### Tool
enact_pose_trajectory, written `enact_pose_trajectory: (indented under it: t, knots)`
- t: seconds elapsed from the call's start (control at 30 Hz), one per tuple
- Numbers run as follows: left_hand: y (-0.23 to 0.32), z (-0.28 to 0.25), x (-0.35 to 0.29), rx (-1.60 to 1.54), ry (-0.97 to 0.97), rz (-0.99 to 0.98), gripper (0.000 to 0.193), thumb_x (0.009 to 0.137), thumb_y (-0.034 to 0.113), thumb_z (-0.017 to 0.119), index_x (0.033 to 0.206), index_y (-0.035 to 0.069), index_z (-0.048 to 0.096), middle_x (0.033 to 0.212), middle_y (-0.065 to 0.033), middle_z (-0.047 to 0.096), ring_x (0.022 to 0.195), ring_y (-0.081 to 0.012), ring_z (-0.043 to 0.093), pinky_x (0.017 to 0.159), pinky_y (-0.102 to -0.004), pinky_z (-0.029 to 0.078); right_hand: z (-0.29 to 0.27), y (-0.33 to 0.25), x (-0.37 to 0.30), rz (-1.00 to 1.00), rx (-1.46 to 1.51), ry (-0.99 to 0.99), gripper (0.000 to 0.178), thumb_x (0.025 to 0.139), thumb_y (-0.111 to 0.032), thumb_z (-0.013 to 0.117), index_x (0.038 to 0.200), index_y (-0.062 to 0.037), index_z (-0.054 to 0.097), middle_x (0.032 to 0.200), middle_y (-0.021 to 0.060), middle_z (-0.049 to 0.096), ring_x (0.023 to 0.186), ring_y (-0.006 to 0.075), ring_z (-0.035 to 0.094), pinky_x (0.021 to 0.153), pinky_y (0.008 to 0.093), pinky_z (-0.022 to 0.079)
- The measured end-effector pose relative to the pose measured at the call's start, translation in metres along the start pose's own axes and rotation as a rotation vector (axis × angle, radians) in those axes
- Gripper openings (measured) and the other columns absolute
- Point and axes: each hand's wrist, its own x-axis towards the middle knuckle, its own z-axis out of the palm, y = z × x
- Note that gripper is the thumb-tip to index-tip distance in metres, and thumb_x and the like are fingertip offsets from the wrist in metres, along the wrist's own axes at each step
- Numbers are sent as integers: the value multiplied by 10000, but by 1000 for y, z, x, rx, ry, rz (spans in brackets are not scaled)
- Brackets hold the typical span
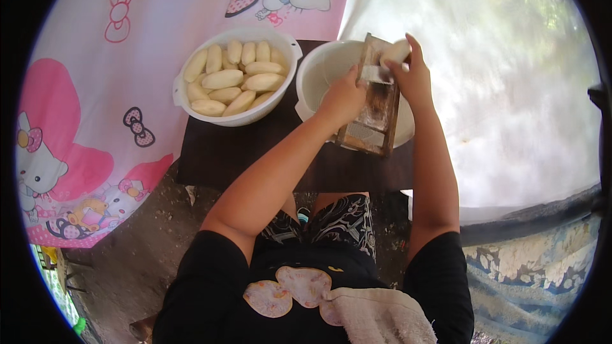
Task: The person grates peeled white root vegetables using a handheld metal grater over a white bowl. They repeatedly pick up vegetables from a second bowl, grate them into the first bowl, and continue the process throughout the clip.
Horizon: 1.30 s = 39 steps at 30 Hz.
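Observation:
A wooden-framed slicer [380, 105] lies tilted across the rim of a white basin [312, 76] on the right of the table. Its left edge is gripped by my left hand [344, 97], with the fingers closed round the frame. My right hand [413, 75] holds a peeled banana [396, 53] against the upper part of the slicer, near its pale metal plate. To the left stands a white bowl [180, 92] with several peeled bananas [223, 79] in it. The inside of the basin is partly hidden under the slicer and my hands.
Both containers stand on a small dark table [255, 153] before my knees. A pink and white cartoon-print curtain [95, 44] hangs at the left, and a pale sheet [510, 89] covers the right. A light towel [382, 315] lies over my lap.

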Motion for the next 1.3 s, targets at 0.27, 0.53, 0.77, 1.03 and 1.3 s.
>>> enact_pose_trajectory:
  t: [0.27, 0.53, 0.77, 1.03, 1.3]
  knots:
    - [-9, -1, 0, -53, 20, -39, 561, 949, 273, 428, 1431, -5, 354, 1264, -303, 535, 1182, -419, 524, 1012, -448, 399, -1, -35, -71, -175, -16, -40, 705, 749, 22, 686, 1391, -54, 405, 1209, 197, 593, 1086, 327, 606, 911, 370, 495]
    - [3, -5, -4, -21, -17, -27, 561, 946, 265, 430, 1428, -12, 356, 1271, -307, 528, 1190, -419, 517, 1023, -443, 390, 3, -3, -7, -14, -20, 2, 716, 775, -116, 729, 1408, -97, 394, 1043, 193, 653, 966, 305, 654, 827, 375, 518]
    - [-10, 0, -2, -76, 33, 3, 558, 947, 255, 417, 1432, -14, 350, 1286, -309, 515, 1197, -417, 510, 1025, -442, 389, -10, -37, -87, -45, 79, -122, 721, 725, 6, 710, 1386, -64, 430, 1234, 194, 590, 1140, 292, 581, 956, 374, 466]
    - [-2, -7, -1, -70, -19, -19, 567, 948, 261, 428, 1437, -13, 342, 1303, -302, 507, 1212, -418, 499, 1033, -437, 383, 6, -2, 1, 18, -71, 5, 724, 770, -128, 738, 1404, -104, 391, 1020, 210, 656, 930, 324, 660, 803, 388, 520]
    - [-13, 0, 0, -114, 28, -5, 562, 951, 265, 430, 1439, 0, 347, 1305, -307, 504, 1218, -421, 495, 1034, -436, 380, -1, -17, -69, -114, -7, -44, 709, 726, -106, 752, 1369, -87, 453, 1172, 195, 613, 1091, 338, 590, 919, 407, 473]
